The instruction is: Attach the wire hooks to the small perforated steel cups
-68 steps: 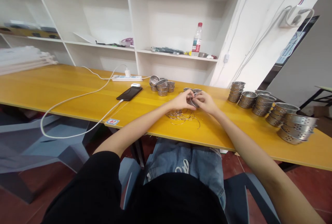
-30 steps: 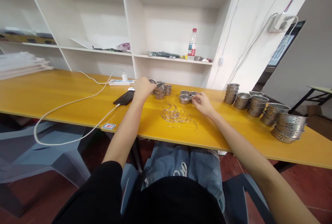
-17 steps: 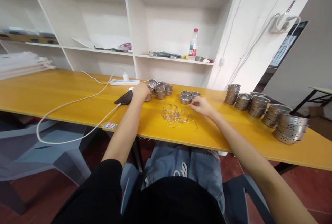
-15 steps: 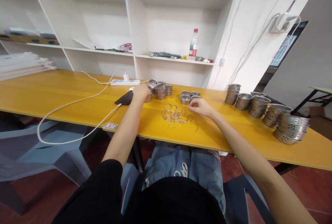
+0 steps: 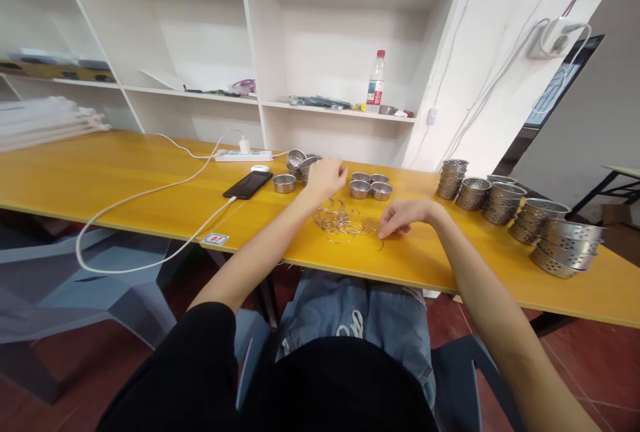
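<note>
We pinch a wire [image 5: 383, 244] in our right hand [image 5: 399, 217]; our left hand [image 5: 326, 180] is near the cups [image 5: 360, 190], its grip we cannot tell

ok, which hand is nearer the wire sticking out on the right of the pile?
Right. The right hand has its fingertips at the far end of that wire; the left hand is farther off, beyond the pile, by the cups.

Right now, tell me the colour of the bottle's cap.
The cap is red, seen best in the head view.
</note>
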Demonstrator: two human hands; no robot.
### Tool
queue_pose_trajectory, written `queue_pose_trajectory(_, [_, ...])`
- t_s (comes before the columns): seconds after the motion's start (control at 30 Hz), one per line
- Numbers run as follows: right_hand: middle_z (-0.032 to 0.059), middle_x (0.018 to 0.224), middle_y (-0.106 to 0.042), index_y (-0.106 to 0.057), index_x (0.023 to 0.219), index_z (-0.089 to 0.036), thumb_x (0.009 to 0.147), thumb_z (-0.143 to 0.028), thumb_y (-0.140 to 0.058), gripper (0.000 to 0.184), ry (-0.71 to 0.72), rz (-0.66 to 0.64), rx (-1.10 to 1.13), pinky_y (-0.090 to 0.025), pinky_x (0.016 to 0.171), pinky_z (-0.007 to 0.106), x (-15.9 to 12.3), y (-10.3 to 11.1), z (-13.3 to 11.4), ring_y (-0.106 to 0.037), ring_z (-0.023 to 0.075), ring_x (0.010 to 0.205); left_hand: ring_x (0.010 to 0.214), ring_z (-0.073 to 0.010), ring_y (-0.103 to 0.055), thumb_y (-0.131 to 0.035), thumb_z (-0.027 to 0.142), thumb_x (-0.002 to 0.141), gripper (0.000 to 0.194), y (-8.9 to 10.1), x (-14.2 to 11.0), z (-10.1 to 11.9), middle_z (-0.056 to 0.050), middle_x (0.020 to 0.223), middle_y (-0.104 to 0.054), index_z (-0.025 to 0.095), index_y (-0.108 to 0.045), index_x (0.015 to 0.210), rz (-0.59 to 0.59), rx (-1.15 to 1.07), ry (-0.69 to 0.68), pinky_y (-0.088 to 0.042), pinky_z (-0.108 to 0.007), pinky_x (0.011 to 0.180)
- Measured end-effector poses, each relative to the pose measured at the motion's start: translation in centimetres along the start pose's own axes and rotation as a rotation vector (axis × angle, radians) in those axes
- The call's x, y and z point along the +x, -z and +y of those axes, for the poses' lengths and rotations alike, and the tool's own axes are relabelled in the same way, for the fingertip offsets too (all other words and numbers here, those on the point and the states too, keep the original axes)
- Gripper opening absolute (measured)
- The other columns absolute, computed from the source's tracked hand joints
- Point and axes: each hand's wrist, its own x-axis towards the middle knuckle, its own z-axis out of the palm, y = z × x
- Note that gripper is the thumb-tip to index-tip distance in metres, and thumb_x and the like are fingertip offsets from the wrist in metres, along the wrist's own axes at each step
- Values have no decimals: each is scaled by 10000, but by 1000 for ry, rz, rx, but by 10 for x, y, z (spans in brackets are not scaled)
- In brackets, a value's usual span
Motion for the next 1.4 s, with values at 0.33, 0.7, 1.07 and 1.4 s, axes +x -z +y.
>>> queue_pose_trajectory(0.33, [-20,500,-537,-631,601,-172,655,-357,-903,333,-74,167,5,-355,486,239,5,-12,-8,-464,96,495,1137,-330,-716,-471,400,1067,356,-38,-7,3,-182,1193,-764,174,-743,1102,-94,-21,-174,-516,-403,967])
queue_pose_trajectory(0.7, [10,516,-586,-605,544,-190,681,-201,-776,220,-115,275,-128,-413,503,262,6,-15,-12,-505,125,506,1185,-323,-667,-468,374,1071,306,-57,-5,11,-169,1242,-711,197,-699,1166,-89,-87,-256,-511,-415,1010])
queue_pose_trajectory(1.07, [2,580,-653,-592,709,-190,710,-81,-707,159,55,792,-4,-477,566,258,6,3,0,-641,159,556,1180,-301,-671,-718,517,916,393,-84,6,-1,-132,1197,-721,190,-741,1133,-213,-361,-296,-516,-422,1096])
queue_pose_trajectory(1.4, [48,639,-732,-729,792,-136,716,-70,-805,126,307,882,465,-622,609,288,27,11,19,-673,162,563,882,-215,-666,-919,485,672,508,-83,5,-3,-24,952,-737,203,-617,966,-279,-734,-277,-528,-350,858])
